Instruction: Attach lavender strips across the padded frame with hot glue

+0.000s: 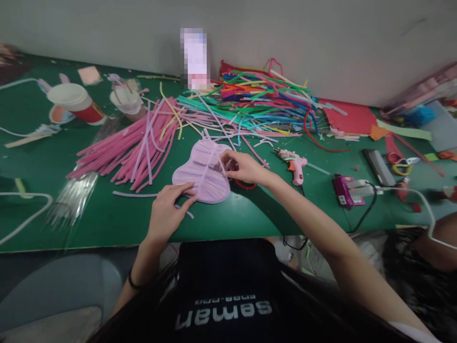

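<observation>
While a red paper cup with a white lid (pixel 85 108) stands at left on the green bench (pixel 128 224), fuzzy pink stems (pixel 117 147) lie fanned near it. Next, the left hand (pixel 167 209), thumb and forefinger slightly apart, touches a flat, lobed lilac pipe-cleaner shape (pixel 214 181) at centre. The right hand (pixel 246 167), fingers bent, is over its right side; whether it pinches anything, I cannot tell. Farther right lies a pale-pink glue gun (pixel 295 165).
</observation>
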`<state>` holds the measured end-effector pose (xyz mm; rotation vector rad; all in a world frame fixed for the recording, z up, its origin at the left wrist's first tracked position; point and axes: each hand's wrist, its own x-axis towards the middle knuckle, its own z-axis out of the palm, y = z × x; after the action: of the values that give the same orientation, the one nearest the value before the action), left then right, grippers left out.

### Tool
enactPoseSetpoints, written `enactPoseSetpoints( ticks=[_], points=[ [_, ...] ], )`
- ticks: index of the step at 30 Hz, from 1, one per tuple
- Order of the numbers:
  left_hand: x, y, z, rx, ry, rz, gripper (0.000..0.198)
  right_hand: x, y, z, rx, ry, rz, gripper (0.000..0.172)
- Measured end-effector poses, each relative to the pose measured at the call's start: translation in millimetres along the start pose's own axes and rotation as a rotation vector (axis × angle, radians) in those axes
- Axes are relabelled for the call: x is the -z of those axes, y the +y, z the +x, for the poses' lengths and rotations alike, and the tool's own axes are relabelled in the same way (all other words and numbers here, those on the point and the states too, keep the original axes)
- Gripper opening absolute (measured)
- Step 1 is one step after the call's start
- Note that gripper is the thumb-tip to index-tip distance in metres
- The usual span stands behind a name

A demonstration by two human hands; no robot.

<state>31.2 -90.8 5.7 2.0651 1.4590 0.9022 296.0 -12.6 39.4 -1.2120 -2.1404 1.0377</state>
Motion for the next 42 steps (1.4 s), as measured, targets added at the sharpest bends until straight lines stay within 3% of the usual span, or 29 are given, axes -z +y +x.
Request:
enactPoseSetpoints(
  ticks=[7,13,17,25,31,42],
  points=[
    [-0.7,-0.5,-0.8,0.004,0.013,0.003,0.034,7.8,-8.3,4.4,0.056,-0.124,0.117,0.089],
    [-0.2,1.1,-1.2,0.018,0.005,0.002,0.033,9.2,-6.4,7.0,0.087,-0.167,0.088,0.101],
    [-0.1,1.4,-0.7,0.037,-0.007,-0.001,0.033,9.2,-4.4,8.4,0.109,-0.154,0.027,0.095],
    [19.7,-9.0,2.8,-0.038,-0.105,-0.011,0.030,4.3,-7.4,9.0,0.120,-0.164,-0.070,0.059],
    [35.8,-22.0,3.1,-0.071,-0.168,0.038,0.034,-3.6,-15.8,10.4,0.145,-0.181,-0.155,0.051],
    [35.4,-19.5,0.5,-0.044,-0.164,0.008,0.033,-1.9,-23.5,7.2,0.263,-0.147,-0.307,0.046]
  ],
)
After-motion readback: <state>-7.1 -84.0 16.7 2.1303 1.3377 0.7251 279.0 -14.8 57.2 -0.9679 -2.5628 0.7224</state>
